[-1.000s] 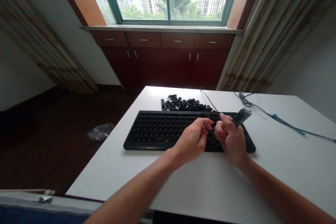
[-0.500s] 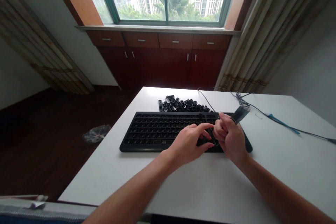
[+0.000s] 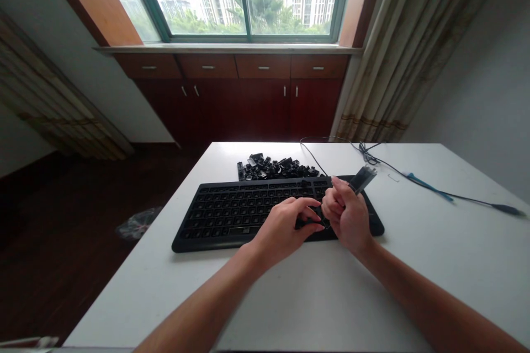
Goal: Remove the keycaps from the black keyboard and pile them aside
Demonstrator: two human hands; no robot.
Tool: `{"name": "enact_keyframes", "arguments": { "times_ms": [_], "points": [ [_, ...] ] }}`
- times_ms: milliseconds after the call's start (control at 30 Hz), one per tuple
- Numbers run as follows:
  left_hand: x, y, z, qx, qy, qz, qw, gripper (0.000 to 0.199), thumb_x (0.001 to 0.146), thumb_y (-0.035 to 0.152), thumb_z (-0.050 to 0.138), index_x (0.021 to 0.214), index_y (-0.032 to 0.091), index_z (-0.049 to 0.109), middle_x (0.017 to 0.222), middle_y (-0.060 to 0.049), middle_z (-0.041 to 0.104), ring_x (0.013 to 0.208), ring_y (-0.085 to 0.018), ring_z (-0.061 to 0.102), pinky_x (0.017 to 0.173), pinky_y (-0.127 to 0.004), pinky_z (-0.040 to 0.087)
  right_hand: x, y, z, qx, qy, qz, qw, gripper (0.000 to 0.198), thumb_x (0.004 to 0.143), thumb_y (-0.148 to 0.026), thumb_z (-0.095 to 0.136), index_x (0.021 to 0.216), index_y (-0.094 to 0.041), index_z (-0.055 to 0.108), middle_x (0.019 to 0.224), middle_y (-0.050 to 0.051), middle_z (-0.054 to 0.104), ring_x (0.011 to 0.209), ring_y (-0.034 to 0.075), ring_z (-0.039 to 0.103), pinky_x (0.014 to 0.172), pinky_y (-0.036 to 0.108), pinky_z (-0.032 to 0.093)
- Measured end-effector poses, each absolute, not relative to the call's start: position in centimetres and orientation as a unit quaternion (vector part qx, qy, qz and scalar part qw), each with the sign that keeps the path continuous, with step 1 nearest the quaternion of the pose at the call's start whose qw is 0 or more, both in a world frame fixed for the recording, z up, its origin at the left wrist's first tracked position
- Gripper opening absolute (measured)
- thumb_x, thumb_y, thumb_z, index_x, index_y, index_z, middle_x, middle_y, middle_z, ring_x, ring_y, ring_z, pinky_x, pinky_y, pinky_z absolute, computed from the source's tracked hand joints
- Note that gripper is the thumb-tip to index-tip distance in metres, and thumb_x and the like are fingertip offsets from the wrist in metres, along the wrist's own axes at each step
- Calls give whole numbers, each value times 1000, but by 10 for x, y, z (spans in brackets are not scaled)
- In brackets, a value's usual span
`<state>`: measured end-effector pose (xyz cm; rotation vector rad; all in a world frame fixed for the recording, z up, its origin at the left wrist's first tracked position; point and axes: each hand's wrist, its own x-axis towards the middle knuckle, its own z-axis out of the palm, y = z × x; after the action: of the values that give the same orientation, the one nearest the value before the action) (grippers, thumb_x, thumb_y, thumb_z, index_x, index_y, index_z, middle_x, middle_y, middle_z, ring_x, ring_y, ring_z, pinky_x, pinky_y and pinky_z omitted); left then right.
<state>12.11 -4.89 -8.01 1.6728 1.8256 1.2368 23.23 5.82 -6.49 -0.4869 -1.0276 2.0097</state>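
A black keyboard (image 3: 223, 215), its keycaps off across most of its face, lies on the white table. My left hand (image 3: 285, 226) is over its right half, thumb and fingers curved but apart, with no object visible between them. Close by on the right, my right hand (image 3: 348, 215) is closed in a fist around a dark tool (image 3: 363, 178), whose flat, see-through end sticks out above the fist. The tool's lower end is hidden by my fingers. Behind the keyboard sits a loose heap of black keycaps (image 3: 277, 168).
A black cable (image 3: 314, 159) runs from behind the keyboard to a bundle at the back right. Near it lie a blue strip (image 3: 428, 186) and a thin bent wire (image 3: 393, 178) on the white table (image 3: 310, 298). A clear plastic bag (image 3: 138, 223) is on the floor at left.
The camera view has shifted, so the table and keyboard appear further left. My left thumb and fingers stay curved near my right fist, which keeps its hold on the dark tool.
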Motion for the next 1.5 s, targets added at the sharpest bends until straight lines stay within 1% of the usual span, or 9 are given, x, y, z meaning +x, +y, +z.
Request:
{"name": "enact_keyframes", "arguments": {
  "times_ms": [133, 367, 567, 700, 900, 1033, 1067, 1333, 1500],
  "points": [
    [121, -49, -80, 593, 647, 443, 183, 38, 81, 17, 83, 115, 24, 68, 92, 1, 79, 89, -20, 70, 82, -33, 55, 232, 58, -71, -210, -441, 774, 403, 52, 89, -41, 70, 55, -23, 36, 44, -9, 31, 37, 6, 21, 38, 26, 14],
    [120, -49, -78, 596, 648, 437, 184, 34, 82, 18, 82, 113, 24, 69, 92, 0, 79, 89, -21, 71, 82, -34, 56, 234, 46, -77, -212, -555, 665, 453, 50, 94, -45, 65, 57, -22, 42, 49, -7, 38, 44, 8, 31, 45, 26, 30],
    [121, -49, -78, 591, 641, 451, 189, 32, 81, 15, 83, 109, 23, 70, 92, 0, 79, 88, -19, 71, 81, -33, 57, 228, 50, -81, -259, -514, 670, 469, 51, 95, -42, 63, 55, -23, 39, 47, -7, 38, 42, 9, 32, 43, 27, 28],
    [123, -49, -79, 578, 632, 473, 208, 28, 80, 13, 82, 103, 21, 69, 94, -1, 78, 89, -18, 71, 82, -32, 58, 225, 53, -75, -255, -547, 668, 435, 51, 95, -42, 62, 53, -23, 39, 46, -6, 39, 42, 9, 32, 44, 27, 29],
    [121, -49, -77, 574, 618, 478, 245, 28, 82, 16, 80, 105, 19, 64, 100, -3, 77, 91, -17, 73, 86, -32, 60, 217, 57, -66, -261, -584, 665, 385, 52, 92, -45, 63, 51, -23, 41, 44, -6, 39, 40, 9, 34, 42, 26, 30],
    [119, -53, -71, 596, 621, 462, 214, 23, 83, 17, 73, 101, 19, 58, 96, -3, 74, 85, -17, 70, 81, -31, 58, 210, 64, -66, -249, -566, 728, 295, 53, 91, -44, 63, 48, -23, 40, 40, -8, 33, 36, 8, 28, 37, 26, 25],
    [119, -53, -70, 599, 624, 461, 200, 23, 83, 16, 71, 99, 19, 56, 93, -2, 72, 83, -16, 68, 79, -31, 58, 210, 64, -66, -248, -562, 733, 292, 53, 91, -44, 62, 48, -23, 39, 40, -8, 32, 36, 8, 28, 37, 26, 26],
    [123, -53, -70, 585, 632, 472, 188, 16, 81, 10, 59, 92, 20, 54, 85, -1, 67, 78, -15, 63, 75, -29, 53, 219, 41, -76, -266, -534, 637, 488, 51, 96, -46, 61, 56, -24, 38, 49, -6, 39, 44, 10, 35, 45, 27, 31],
    [125, -55, -69, 592, 652, 449, 153, 16, 86, 14, 55, 100, 20, 55, 95, -5, 65, 86, -19, 61, 79, -34, 51, 228, 32, -75, -261, -552, 613, 501, 50, 100, -48, 56, 61, -23, 39, 53, -5, 38, 50, 12, 36, 51, 29, 33]
  ]
}}
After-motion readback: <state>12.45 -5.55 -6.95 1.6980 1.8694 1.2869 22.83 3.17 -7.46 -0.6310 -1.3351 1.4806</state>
